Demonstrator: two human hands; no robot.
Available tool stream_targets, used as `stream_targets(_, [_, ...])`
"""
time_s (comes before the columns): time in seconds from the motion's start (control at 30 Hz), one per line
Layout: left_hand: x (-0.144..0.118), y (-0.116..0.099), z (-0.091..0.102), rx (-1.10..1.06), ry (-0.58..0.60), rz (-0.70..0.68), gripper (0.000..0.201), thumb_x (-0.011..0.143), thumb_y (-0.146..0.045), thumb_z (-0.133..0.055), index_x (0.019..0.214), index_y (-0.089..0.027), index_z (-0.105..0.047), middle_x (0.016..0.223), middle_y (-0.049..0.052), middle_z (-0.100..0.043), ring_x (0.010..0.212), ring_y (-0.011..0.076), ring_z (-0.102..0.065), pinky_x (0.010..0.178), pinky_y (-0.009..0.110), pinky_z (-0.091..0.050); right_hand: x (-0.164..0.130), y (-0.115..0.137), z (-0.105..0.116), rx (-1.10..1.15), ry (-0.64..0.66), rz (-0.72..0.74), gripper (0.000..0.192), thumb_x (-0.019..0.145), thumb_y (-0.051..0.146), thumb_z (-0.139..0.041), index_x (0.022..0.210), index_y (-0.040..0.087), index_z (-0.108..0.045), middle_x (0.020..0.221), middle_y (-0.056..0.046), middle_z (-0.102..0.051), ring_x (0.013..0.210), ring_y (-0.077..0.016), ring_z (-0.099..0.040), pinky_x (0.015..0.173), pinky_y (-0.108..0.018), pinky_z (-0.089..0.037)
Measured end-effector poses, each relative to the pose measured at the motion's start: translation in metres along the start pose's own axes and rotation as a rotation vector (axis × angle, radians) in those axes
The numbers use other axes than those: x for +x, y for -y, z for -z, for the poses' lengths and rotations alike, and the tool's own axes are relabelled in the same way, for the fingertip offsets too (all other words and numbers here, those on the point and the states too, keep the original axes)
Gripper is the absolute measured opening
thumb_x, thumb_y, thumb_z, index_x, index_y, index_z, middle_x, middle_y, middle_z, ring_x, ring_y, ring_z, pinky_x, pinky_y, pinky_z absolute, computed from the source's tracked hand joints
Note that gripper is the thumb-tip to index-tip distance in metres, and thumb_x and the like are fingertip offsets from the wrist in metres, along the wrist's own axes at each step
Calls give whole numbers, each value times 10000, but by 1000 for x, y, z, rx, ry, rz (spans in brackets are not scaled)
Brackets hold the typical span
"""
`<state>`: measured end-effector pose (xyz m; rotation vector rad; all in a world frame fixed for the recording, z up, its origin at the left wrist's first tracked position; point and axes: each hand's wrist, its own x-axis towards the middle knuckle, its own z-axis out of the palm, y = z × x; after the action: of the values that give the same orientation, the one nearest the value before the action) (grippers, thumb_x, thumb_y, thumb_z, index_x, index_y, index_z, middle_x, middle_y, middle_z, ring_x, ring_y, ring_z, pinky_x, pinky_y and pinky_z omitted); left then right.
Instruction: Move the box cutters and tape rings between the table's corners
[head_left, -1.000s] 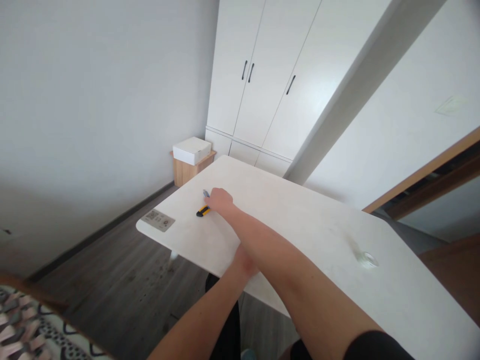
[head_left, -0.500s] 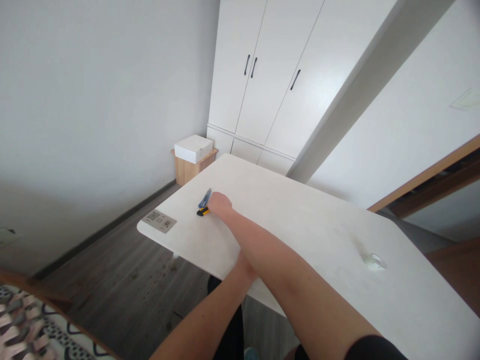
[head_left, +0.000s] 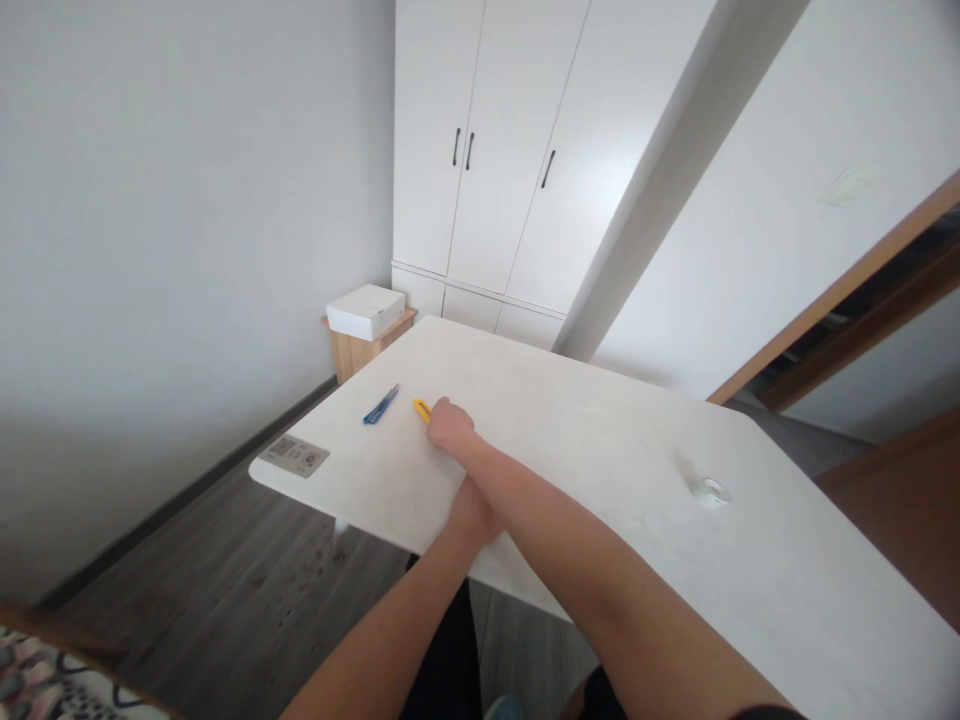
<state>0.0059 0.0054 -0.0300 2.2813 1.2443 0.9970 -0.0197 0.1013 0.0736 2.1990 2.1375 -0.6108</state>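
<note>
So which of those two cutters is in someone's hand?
The yellow cutter: it pokes out of the right hand, while the blue cutter lies untouched on the table.

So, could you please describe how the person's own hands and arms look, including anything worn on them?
The right hand and left hand wear no visible gloves. The forearms are bare, with no watch or bracelet in sight. A dark sleeve edge shows on the right. Most fingers are hidden, so rings cannot be judged.
</note>
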Motion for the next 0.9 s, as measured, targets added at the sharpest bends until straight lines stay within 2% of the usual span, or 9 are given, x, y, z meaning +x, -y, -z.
stream_targets(0.07, [3, -5, 9, 69, 43, -54, 262, 906, -170, -529, 1108, -136, -692, 1147, 156, -714, 1143, 319, -640, 1041, 491, -481, -13, -40, 14, -70, -50, 59, 337, 891, 127, -532, 1220, 116, -604, 1224, -198, -664, 1134, -296, -644, 876, -373, -521])
stream_targets(0.17, [6, -9, 16, 79, 96, -126, 246, 908, -163, -495, 903, -160, -741, 1150, 158, -714, 1146, 296, -641, 1055, 486, -473, -40, -133, 36, -155, -173, 90, 292, 906, 105, -494, 1146, 155, -651, 1218, -161, -654, 1122, -268, -621, 889, -348, -485])
stream_targets(0.23, [7, -9, 17, 156, 90, -154, 288, 929, -192, -473, 984, -182, -755, 1228, 150, -694, 1177, 274, -632, 1069, 468, -472, -65, -210, 48, -169, -232, 52, 306, 893, 69, -486, 1125, 169, -658, 1176, -130, -658, 1093, -232, -611, 901, -315, -454])
stream_targets(0.37, [9, -4, 14, 225, 66, -194, 324, 961, -265, -447, 990, -189, -761, 1194, 135, -715, 1142, 272, -653, 1047, 464, -496, -134, -364, 57, -147, -269, -113, 311, 840, 13, -516, 1069, 158, -669, 1087, -100, -665, 989, -193, -611, 854, -271, -426])
stream_targets(0.47, [10, -2, 13, 257, 71, -222, 350, 969, -294, -423, 1003, -190, -756, 1181, 133, -719, 1121, 278, -661, 1041, 467, -501, -181, -445, 58, -141, -318, -246, 316, 831, -5, -518, 1047, 163, -676, 1085, -95, -664, 979, -190, -604, 840, -268, -413])
stream_targets(0.53, [10, -3, 14, 264, 79, -224, 363, 970, -314, -414, 1006, -190, -753, 1187, 130, -717, 1120, 282, -661, 1044, 473, -499, -200, -478, 57, -136, -338, -306, 333, 825, -13, -519, 1051, 171, -680, 1097, -92, -664, 976, -190, -602, 838, -270, -411])
stream_targets(0.63, [10, -3, 16, 243, 95, -205, 382, 966, -358, -407, 1005, -199, -752, 1200, 107, -716, 1131, 279, -658, 1050, 478, -499, -207, -500, 55, -107, -340, -330, 349, 831, -8, -523, 1079, 181, -680, 1132, -91, -661, 987, -189, -603, 847, -271, -418])
stream_targets(0.8, [9, -1, 17, 239, 107, -184, 422, 948, -394, -390, 1012, -214, -766, 1216, 100, -715, 1151, 263, -656, 1072, 449, -491, -198, -505, 50, -67, -310, -282, 353, 837, -4, -540, 1096, 189, -682, 1161, -79, -662, 1041, -179, -607, 906, -261, -424])
stream_targets(0.9, [9, -1, 17, 245, 103, -196, 417, 950, -391, -396, 1018, -215, -768, 1221, 102, -714, 1151, 261, -657, 1065, 447, -496, -199, -499, 50, -75, -293, -317, 426, 830, -1, -568, 1203, 188, -651, 1226, -99, -644, 1093, -188, -605, 926, -262, -422])
